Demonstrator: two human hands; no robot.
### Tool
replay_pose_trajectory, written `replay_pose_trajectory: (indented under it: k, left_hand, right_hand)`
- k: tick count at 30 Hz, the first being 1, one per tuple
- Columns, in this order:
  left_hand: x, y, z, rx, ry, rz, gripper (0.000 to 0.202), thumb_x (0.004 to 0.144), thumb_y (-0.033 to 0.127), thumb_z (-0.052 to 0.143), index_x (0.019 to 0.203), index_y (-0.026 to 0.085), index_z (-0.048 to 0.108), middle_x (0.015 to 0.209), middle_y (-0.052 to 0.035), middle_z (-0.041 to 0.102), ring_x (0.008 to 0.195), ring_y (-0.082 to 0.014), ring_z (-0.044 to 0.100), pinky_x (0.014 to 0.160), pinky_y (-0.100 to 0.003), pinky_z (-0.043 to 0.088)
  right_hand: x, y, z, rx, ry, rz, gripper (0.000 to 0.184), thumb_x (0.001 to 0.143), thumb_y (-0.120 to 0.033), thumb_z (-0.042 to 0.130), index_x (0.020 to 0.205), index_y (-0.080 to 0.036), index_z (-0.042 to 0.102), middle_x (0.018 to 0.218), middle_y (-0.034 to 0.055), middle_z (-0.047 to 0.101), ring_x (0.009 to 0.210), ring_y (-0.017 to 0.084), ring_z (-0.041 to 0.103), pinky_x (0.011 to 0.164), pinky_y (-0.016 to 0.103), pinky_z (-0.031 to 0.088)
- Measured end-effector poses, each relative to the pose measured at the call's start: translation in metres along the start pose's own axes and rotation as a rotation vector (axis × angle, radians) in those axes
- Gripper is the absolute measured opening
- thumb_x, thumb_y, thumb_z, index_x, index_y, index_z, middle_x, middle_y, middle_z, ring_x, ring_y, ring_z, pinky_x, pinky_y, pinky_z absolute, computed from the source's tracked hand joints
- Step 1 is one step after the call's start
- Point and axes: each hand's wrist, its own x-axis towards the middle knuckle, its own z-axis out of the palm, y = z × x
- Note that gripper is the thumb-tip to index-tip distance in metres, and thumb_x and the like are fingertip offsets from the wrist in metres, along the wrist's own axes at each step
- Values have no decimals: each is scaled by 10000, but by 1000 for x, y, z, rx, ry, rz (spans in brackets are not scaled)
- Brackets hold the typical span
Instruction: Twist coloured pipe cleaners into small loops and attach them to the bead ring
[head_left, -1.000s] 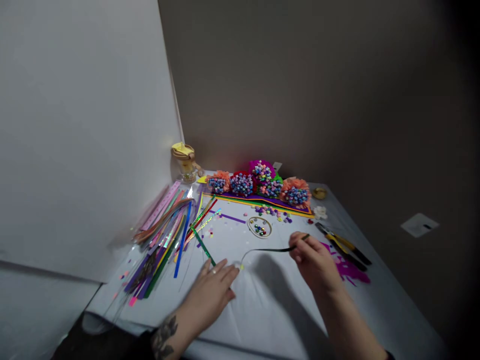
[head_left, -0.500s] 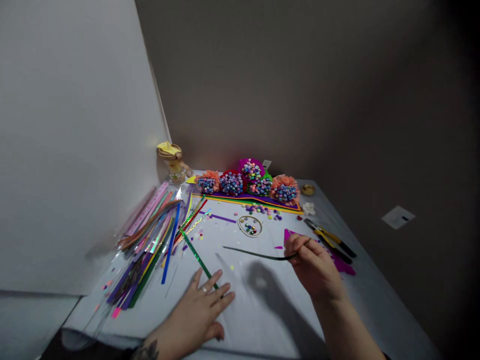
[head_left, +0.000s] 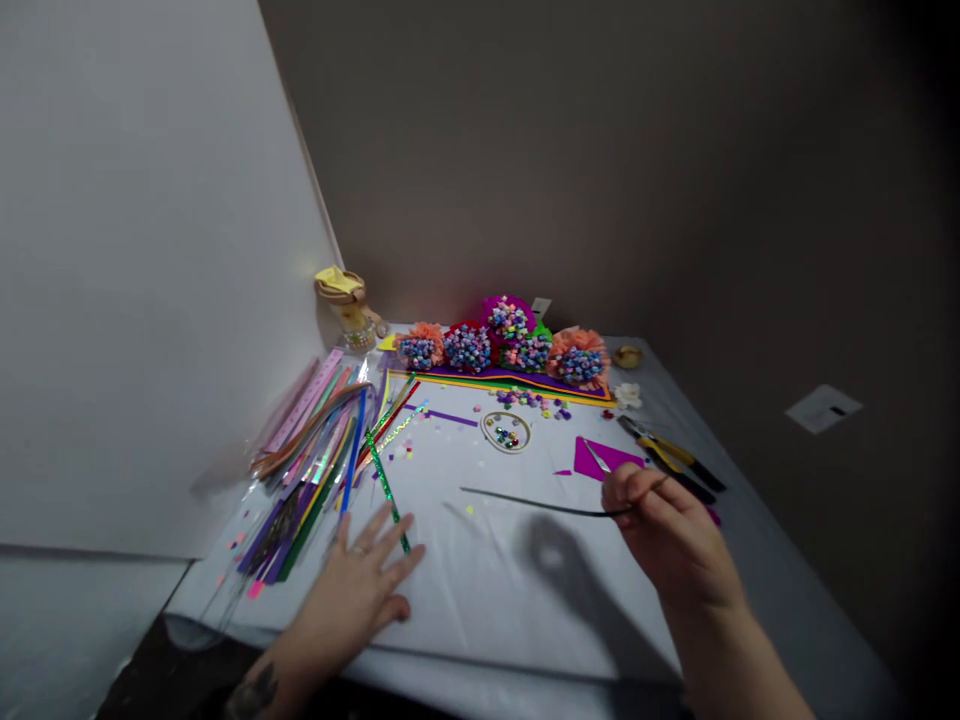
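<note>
My right hand [head_left: 671, 540] pinches a thin dark stem-like strip [head_left: 536, 502], which points left above the white table. Its fingers hide the strip's near end. Spread fingers mark my left hand [head_left: 364, 575], low over the table at the lower left. Under or beside those fingertips lies a glittery green paper strip [head_left: 385, 476]; whether they touch it I cannot tell. A blue strip [head_left: 352, 450] ends close to the same hand. Behind my right hand rests a magenta sheet [head_left: 600, 457], with a slim metal tip [head_left: 595, 452] showing over it.
A pile of coloured strips [head_left: 307, 450] covers the table's left side. Pliers with yellow-black handles [head_left: 679, 460] lie at the right. An oval ring dish [head_left: 505, 432] holds small shiny beads. Bead-covered pompom flowers [head_left: 469, 347] stand along the back, near a yellow-topped jar [head_left: 349, 305].
My left hand has moved left, off the end of the green strip. My right hand has shifted right with the dark strip still pinched. The view has also shifted slightly.
</note>
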Motion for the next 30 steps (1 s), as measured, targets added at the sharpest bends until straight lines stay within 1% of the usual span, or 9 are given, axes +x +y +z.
replay_pose_trajectory:
  k: [4, 8, 10, 13, 15, 18, 23, 27, 30]
  left_hand:
    - [-21, -23, -10, 146, 199, -291, 110, 797, 242, 616, 816, 233, 724, 1325, -109, 553, 1327, -453, 293, 959, -782, 72]
    - [-19, -12, -15, 31, 325, -211, 110, 799, 277, 594, 794, 229, 693, 1154, -102, 661, 1245, -407, 432, 985, -728, 194]
    - [-4, 5, -23, -173, 387, -79, 142, 831, 254, 547, 885, 246, 678, 1133, -72, 666, 1197, -322, 504, 1004, -602, 332]
    - [33, 33, -54, -532, 564, -18, 177, 872, 304, 513, 784, 223, 644, 1013, -63, 683, 1029, -223, 610, 909, -396, 479]
    - [65, 48, -80, -723, 547, 35, 207, 859, 355, 539, 736, 211, 623, 983, -53, 687, 961, -205, 629, 857, -349, 498]
    - [118, 61, -100, -892, 457, 65, 223, 859, 359, 538, 988, 195, 615, 969, -52, 694, 915, -189, 641, 808, -309, 504]
    - [180, 58, -68, -892, 368, -69, 207, 817, 292, 585, 990, 192, 637, 867, -29, 717, 808, -182, 660, 732, -273, 485]
    - [184, 45, -41, -858, 366, -113, 156, 831, 253, 530, 852, 191, 672, 823, -23, 719, 758, -170, 642, 692, -252, 452]
    - [179, 36, -38, -847, 369, -196, 223, 841, 304, 496, 754, 173, 654, 717, -19, 684, 673, -164, 607, 631, -248, 418]
  right_hand:
    - [-2, -2, -11, -57, 67, -26, 188, 701, -370, 702, 648, -218, 606, 662, 19, 461, 603, 156, 445, 510, 295, 360]
    - [-3, 1, -7, -21, 88, -22, 194, 703, -368, 697, 644, -217, 590, 648, 9, 460, 571, 140, 437, 482, 279, 355]
    - [-2, -3, 6, 27, 24, 5, 189, 707, -365, 702, 662, -216, 595, 617, -2, 471, 532, 123, 428, 453, 255, 333]
    - [4, -12, 36, 88, -85, 100, 172, 705, -329, 719, 709, -215, 591, 614, -10, 542, 455, 88, 407, 395, 213, 288]
    - [14, -12, 56, 101, -118, 160, 187, 685, -288, 734, 723, -210, 568, 651, -6, 600, 461, 90, 460, 406, 211, 325]
    - [35, 7, 75, 22, -107, 148, 194, 664, -233, 733, 721, -198, 551, 648, -19, 615, 528, 105, 526, 501, 236, 407]
    - [67, 61, 70, -139, 78, 26, 158, 669, -227, 689, 729, -196, 546, 609, -65, 515, 539, 89, 467, 538, 228, 385]
    - [72, 77, 53, -324, 98, 11, 106, 733, -256, 644, 785, -195, 574, 712, -8, 585, 639, 140, 528, 597, 273, 423]
    - [71, 74, 41, -710, 153, -265, 101, 786, -213, 588, 887, -223, 595, 849, 34, 616, 765, 188, 553, 670, 327, 448]
